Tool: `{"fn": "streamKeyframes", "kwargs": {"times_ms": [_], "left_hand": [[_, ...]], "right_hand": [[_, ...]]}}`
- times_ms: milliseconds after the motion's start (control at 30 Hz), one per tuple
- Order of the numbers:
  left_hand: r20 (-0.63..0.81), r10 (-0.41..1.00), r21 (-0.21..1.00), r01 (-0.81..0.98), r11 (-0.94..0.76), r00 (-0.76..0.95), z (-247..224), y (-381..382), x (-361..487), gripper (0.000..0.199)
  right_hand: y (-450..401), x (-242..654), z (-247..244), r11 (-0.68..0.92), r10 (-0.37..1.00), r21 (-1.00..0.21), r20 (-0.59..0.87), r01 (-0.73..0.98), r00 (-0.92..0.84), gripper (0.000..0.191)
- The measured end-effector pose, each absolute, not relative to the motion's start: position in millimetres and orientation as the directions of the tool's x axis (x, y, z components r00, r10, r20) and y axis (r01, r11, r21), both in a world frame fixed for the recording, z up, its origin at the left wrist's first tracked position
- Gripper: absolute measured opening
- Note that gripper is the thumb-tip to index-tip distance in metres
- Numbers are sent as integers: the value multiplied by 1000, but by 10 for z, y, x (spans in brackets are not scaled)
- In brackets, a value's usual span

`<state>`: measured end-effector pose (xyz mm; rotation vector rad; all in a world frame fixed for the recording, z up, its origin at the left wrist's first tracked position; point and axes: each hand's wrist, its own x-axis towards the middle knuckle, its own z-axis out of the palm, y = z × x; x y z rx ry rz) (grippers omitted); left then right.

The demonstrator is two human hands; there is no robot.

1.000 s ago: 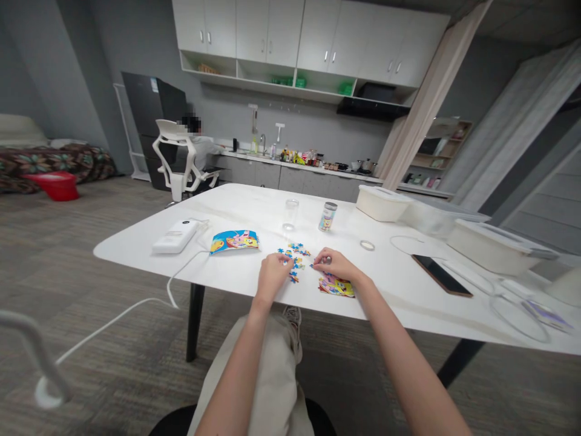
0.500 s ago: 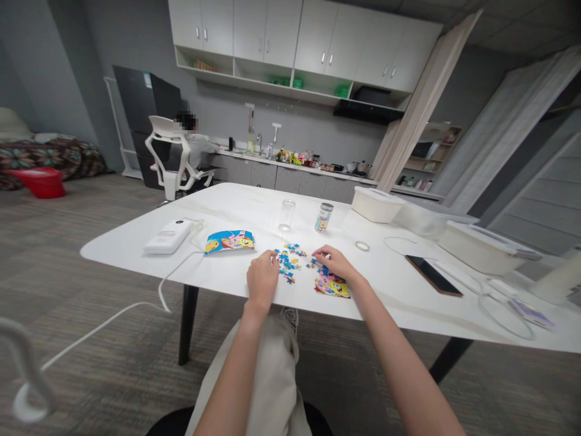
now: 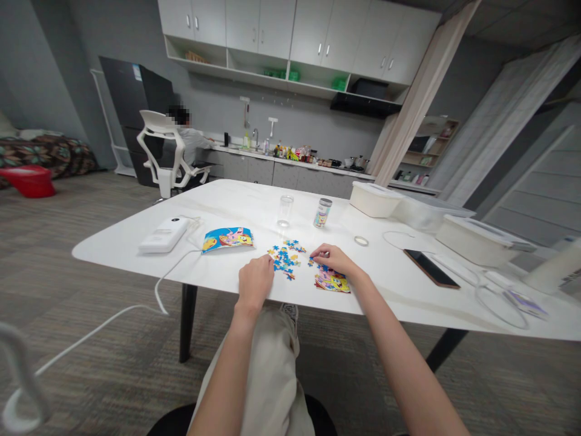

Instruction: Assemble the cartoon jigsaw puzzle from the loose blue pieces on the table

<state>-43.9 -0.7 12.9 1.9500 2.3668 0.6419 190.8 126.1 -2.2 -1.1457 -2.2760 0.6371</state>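
Observation:
Loose jigsaw puzzle pieces (image 3: 284, 261), mostly blue, lie in a small heap on the white table (image 3: 390, 303). My left hand (image 3: 256, 280) rests at the heap's left edge with its fingers curled closed; whatever they may hold is hidden. My right hand (image 3: 334, 260) is to the right of the heap, thumb and fingers pinched at a small blue puzzle piece (image 3: 311, 261). Under and in front of that hand lies a joined part of the puzzle (image 3: 332, 281), showing yellow and pink cartoon figures; my fingers cover its upper edge. A curved cartoon picture sheet (image 3: 228, 239) lies farther left.
Behind the pieces stand a clear jar (image 3: 285, 211) and a printed canister (image 3: 322, 213). A ring-shaped lid (image 3: 361, 241), a phone (image 3: 431, 268), cables and pale storage boxes (image 3: 476, 241) are on the right. A white power bank (image 3: 164, 235) lies left. Someone sits on a white chair (image 3: 166, 154) beyond.
My left hand has drawn slightly left, baring more pieces at the heap's edge. My right hand stays over the top of the joined puzzle part. The view has shifted a little.

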Motion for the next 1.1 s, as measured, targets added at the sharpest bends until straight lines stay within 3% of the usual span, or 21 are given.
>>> {"fn": "streamKeyframes", "kwargs": {"times_ms": [267,567,867,1100], "left_hand": [[219,962,395,916,66,-164,129,-24,-506,28],[207,964,419,906,67,-167,108,-18,-519,26],[239,955,362,929,78,-173,78,-16,-497,27],[239,948,352,928,119,-212,67,-4,-481,31]], "right_hand": [[1228,1895,-9,609,772,-554,248,568,-585,29],[1197,1869,22,598,776,-565,228,569,-588,25],[1259,1893,-45,563,812,-575,252,594,-526,25],[1321,1757,36,600,797,-471,286,647,-532,25]]}}
